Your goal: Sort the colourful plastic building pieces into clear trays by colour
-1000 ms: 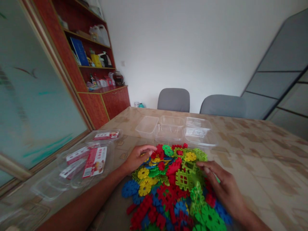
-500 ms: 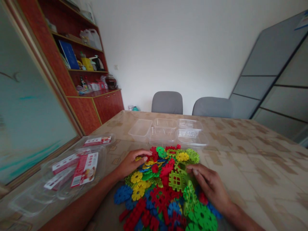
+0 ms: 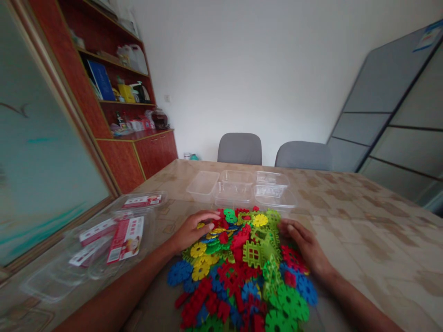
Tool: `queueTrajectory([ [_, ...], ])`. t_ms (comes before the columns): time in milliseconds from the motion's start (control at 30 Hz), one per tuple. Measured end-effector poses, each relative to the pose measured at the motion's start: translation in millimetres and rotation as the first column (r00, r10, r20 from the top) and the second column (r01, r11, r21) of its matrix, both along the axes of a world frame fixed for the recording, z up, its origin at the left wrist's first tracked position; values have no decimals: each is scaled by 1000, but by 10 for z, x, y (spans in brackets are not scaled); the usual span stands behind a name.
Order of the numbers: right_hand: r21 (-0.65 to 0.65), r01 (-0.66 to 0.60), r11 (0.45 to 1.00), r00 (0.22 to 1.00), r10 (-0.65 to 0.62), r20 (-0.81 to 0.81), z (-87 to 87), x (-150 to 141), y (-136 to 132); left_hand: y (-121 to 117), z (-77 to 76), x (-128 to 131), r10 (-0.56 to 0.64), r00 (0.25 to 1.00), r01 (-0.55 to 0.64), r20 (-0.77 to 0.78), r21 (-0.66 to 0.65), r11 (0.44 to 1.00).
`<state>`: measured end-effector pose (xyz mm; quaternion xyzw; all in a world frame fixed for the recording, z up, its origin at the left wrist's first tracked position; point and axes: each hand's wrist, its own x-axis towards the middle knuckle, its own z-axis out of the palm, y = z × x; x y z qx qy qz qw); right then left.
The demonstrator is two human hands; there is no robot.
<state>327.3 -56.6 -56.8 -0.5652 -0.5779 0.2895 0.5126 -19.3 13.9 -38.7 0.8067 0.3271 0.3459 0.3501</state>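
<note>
A heap of colourful plastic building pieces point(image 3: 238, 276) lies on the table in front of me. It mixes notched discs in blue, yellow and green with red pieces and lime square window pieces. My left hand point(image 3: 194, 229) rests against the heap's upper left edge, thumb and index finger apart, with nothing held. At the upper right edge, beside the lime pieces, is my right hand point(image 3: 304, 242). Its fingers are loosely bent, and no piece shows in it. A yellow disc point(image 3: 260, 220) and a lime window square point(image 3: 254, 254) lie on top between the hands.
Several clear plastic containers point(image 3: 234, 192) stand in two rows behind the heap. Clear lids point(image 3: 51, 281) with red and white labelled cards point(image 3: 126, 239) lie at the left. Two grey chairs point(image 3: 240, 148) stand across the table point(image 3: 360, 221). A red-brown cabinet point(image 3: 152, 152) rises at the back left.
My right hand has shifted outward and away from the lime pieces, uncovering red and blue pieces at the heap's right side. My left hand has stayed by the heap. The view has turned slightly right.
</note>
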Motion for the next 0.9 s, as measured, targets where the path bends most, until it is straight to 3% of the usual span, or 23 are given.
queueTrajectory([
  [100, 4, -11, 1000, 1000, 11, -1, 26, -33, -18, 3, -5, 3, 15, 1000, -15, -4, 14, 1000],
  [333, 25, 99, 995, 994, -100, 54, -40, 137, 93, -18, 8, 12, 24, 999, -22, -35, 60, 998],
  [900, -1, 60, 998, 971, -58, 230, -23, 134, 95, 17, -45, 19, 31, 999, -31, -20, 40, 999],
])
